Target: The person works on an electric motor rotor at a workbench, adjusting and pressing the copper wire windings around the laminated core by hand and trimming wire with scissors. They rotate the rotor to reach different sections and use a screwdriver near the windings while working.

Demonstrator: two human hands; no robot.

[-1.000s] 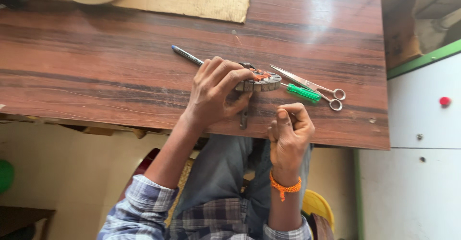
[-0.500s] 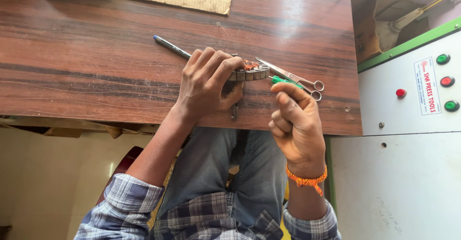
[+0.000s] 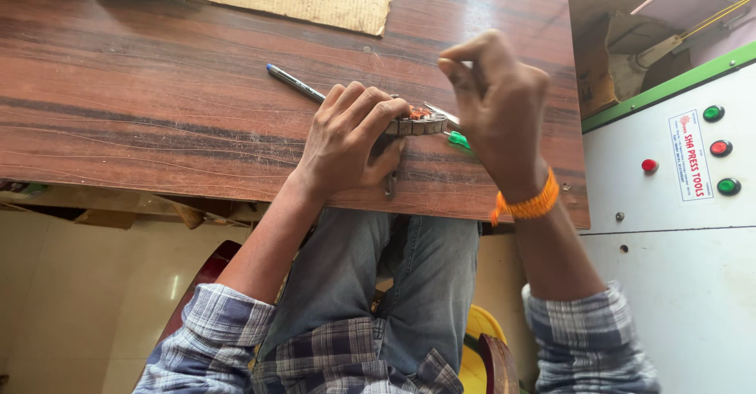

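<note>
Raised now, right hand [image 3: 500,102] pinches shut above the round metal part [image 3: 417,123] gripped by left hand [image 3: 350,142].

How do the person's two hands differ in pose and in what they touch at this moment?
The left hand lies low on the wooden table, fingers curled over a small round metal part; the right hand is raised above the table, touching no part that shows. The left hand's fingers spread over the part; the right hand's fingertips are pinched together. Only the right wrist wears an orange band. Both arms wear plaid sleeves.
</note>
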